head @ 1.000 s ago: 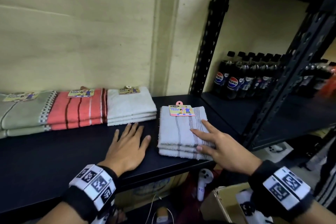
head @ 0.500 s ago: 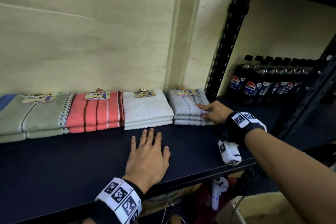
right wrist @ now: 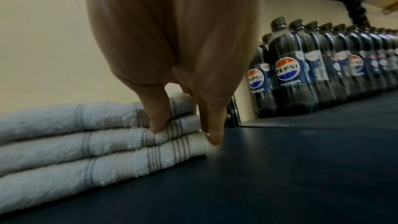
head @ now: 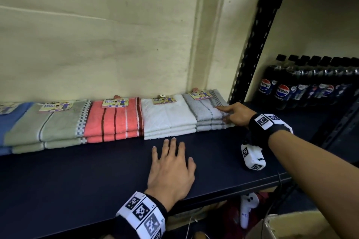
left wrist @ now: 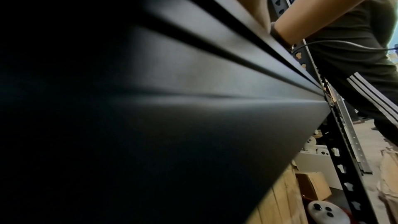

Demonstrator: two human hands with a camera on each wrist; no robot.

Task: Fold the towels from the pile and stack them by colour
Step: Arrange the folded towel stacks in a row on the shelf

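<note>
Right hand [head: 236,115], fingers straight, presses the folded grey striped towel stack [head: 208,111] flush beside the white folded stack [head: 168,116]; left hand [head: 172,169] flat, spread, bracing on the dark shelf [head: 77,180].

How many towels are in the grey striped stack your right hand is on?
3, stacked one atop another in the grey striped stack at the right end of the row: top, middle, bottom on the shelf. Right hand touches its right side.

Five towel stacks [head: 108,120]; two hands [head: 171,170]; roughly eight cola bottles [head: 282,83], row blurred.
</note>
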